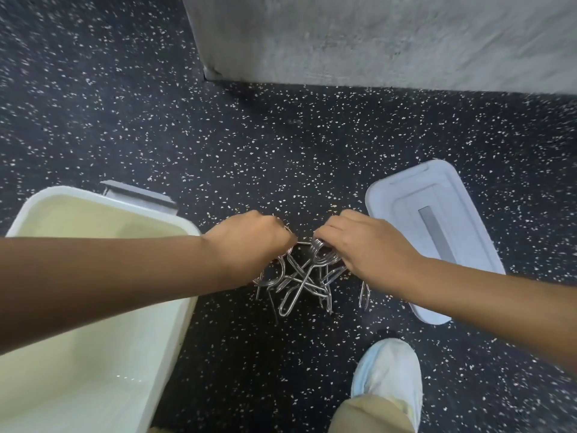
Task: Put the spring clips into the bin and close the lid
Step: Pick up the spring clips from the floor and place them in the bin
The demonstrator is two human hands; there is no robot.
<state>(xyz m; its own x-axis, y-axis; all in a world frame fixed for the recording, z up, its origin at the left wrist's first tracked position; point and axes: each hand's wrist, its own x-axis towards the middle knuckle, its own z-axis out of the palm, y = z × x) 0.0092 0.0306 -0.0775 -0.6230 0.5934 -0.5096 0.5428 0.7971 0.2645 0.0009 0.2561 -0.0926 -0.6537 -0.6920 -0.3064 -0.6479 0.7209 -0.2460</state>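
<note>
Between open bin (175, 220) and loose lid (406, 195), both hands' (249, 242) (359, 242) grips clamp tangled spring clips (299, 282) beside a shoe (387, 376).

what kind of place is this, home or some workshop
Likely a workshop or utility space, not a home: speckled black rubber floor, bare concrete wall, and a shoe cover on the person's foot.

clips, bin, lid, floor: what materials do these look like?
Spring clips: bent metal wire, bright silvery, probably steel; thin loops with sharp glints.
Bin: smooth cream-white moulded plastic; rounded rim, soft sheen.
Lid: matte pale grey-white plastic with moulded ridges and a grey inset strip.
Floor: dark with white flecks, likely rubber or vinyl; cannot tell which.
</note>
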